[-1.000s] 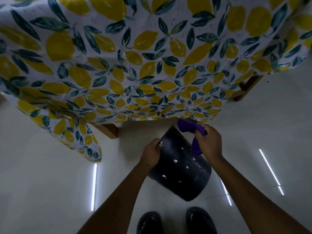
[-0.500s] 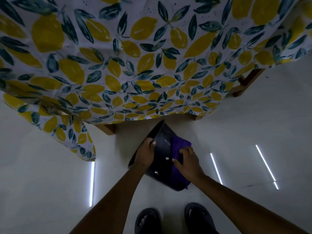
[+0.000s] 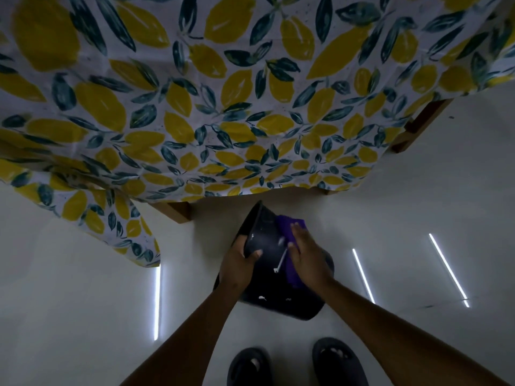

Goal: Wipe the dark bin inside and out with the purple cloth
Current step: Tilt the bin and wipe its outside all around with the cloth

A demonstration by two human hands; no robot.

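Observation:
The dark bin (image 3: pixel 274 299), flecked with white spots, hangs tilted above the floor in front of me with its mouth turned away toward the table. My left hand (image 3: pixel 240 263) grips its rim on the left, thumb across the outer wall. My right hand (image 3: pixel 308 256) lies flat with straight fingers on the purple cloth (image 3: pixel 289 229), pressing it against the bin's outer wall on the right. Part of the cloth is hidden under that hand. The bin's inside cannot be seen.
A table draped in a lemon-print cloth (image 3: pixel 223 107) fills the upper view, its wooden legs (image 3: pixel 178 211) just beyond the bin. The pale glossy floor (image 3: pixel 418 204) reflects strip lights. My two dark shoes (image 3: pixel 295 363) stand below the bin.
The bin has been tipped so its outer wall faces me. My right hand went from holding the cloth at the rim to pressing it flat on the outside, sliding along the wall.

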